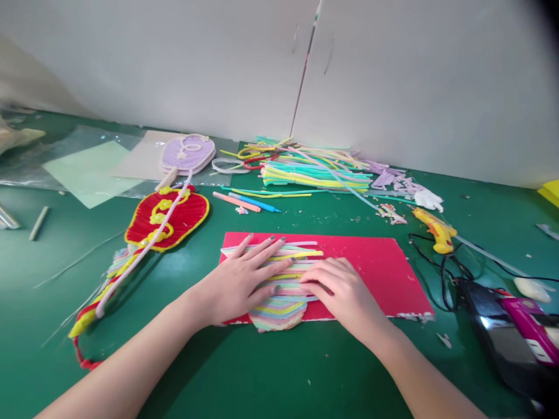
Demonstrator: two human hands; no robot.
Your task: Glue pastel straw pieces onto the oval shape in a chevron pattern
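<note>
A striped piece of pastel fuzzy strips (279, 311) lies partly on a red board (384, 273), its rounded lower end past the board's front edge. My left hand (244, 279) rests flat over its left part, fingers spread. At its right side, my right hand (338, 285) has curled fingers, thumb and forefinger near the ends of the strips; what lies between them is hidden. A few loose strip ends, among them a yellow one (308, 254), stick out to the right between the hands.
Bundled fuzzy sticks (318, 177) lie behind the board, with pens (253, 201) nearer. Left are a red fan shape (187, 218), a purple fan shape (188, 154) and green paper (91, 171). Right are a yellow glue gun (438, 230), a black cable and a dark box (498, 326).
</note>
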